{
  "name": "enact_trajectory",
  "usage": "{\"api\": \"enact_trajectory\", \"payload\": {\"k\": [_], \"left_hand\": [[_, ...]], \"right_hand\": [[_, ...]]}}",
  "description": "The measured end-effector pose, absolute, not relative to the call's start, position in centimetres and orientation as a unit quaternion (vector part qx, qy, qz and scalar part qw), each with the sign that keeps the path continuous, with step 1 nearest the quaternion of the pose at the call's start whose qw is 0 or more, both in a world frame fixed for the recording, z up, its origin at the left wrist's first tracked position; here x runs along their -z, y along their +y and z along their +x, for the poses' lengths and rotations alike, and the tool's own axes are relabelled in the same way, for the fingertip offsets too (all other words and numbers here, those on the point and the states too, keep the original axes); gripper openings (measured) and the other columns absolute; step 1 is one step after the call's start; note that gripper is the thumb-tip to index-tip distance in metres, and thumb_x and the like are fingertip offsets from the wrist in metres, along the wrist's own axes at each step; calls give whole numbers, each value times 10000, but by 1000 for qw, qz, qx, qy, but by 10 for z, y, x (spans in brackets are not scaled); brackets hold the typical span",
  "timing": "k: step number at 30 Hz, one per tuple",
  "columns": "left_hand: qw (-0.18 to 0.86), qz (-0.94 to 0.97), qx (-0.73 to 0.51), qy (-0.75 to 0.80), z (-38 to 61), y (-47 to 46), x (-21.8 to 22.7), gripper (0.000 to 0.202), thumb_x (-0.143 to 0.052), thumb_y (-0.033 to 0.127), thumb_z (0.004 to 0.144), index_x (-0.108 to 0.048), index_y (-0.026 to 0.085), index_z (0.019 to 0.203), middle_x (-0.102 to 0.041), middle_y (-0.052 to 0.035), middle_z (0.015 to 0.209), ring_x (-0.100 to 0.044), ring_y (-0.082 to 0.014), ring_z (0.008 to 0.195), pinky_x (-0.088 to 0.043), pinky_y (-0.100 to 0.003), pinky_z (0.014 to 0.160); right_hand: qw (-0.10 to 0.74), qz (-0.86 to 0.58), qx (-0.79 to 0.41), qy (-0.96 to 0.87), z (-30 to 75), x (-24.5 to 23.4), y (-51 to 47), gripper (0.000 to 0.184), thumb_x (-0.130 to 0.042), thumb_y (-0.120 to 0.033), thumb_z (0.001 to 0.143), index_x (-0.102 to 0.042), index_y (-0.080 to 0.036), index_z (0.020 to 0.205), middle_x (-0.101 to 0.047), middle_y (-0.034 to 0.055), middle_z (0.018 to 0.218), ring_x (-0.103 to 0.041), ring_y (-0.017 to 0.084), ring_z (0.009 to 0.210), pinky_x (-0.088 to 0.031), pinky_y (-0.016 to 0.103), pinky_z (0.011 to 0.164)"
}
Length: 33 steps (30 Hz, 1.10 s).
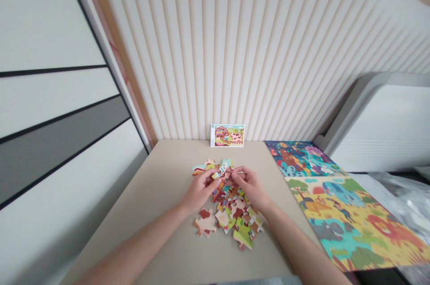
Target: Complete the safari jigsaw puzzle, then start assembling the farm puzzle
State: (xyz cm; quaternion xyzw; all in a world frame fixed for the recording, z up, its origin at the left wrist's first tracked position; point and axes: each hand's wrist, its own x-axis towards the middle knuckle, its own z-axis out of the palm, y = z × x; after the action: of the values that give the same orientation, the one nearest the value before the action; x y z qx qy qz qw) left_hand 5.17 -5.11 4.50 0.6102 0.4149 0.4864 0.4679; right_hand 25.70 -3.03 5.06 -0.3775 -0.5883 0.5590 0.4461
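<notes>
A heap of loose jigsaw puzzle pieces lies on the beige table, some overlapping. Above the far part of this heap, my left hand is closed, thumb and fingers pinching a light-coloured puzzle piece. My right hand faces it from the other side, its fingertips closed on a puzzle piece at almost the same spot. The fingers partly cover what they hold, so I cannot tell whether the pieces are joined. A cream piece with brown patches lies at the heap's near left.
A picture card with a barn and a spotted cow stands against the ribbed wall. To the right lie a dark-blue animal picture and a yellow animal picture. Clear plastic wrapping is at the far right.
</notes>
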Motion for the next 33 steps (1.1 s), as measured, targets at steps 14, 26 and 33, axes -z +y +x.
{"api": "enact_trajectory", "payload": {"k": [14,26,33], "left_hand": [[477,541,-517,461,38,-41,-42,451,-677,480,831,-642,165,1151,-598,26,665,-545,-127,593,-432,-223,571],[506,498,-538,454,37,-40,-41,422,-666,471,841,-592,173,1131,-589,34,661,-560,-125,626,-443,-219,602],[505,501,-533,458,36,-39,-39,428,-677,482,823,-609,176,1115,-595,35,653,-562,-121,614,-447,-217,605]], "right_hand": [[273,-469,-160,-825,274,-33,6,243,-608,-415,927,-731,-276,1083,-691,73,1216,-609,259,1150,-413,419,1033],[278,-502,-158,-804,280,-27,13,221,-622,-405,913,-722,-239,1019,-715,80,1125,-615,263,1125,-405,416,1009],[254,-514,-170,-802,279,-29,18,682,-721,-421,823,-494,-234,1438,-659,105,1225,-581,278,1147,-372,415,1007]]}}
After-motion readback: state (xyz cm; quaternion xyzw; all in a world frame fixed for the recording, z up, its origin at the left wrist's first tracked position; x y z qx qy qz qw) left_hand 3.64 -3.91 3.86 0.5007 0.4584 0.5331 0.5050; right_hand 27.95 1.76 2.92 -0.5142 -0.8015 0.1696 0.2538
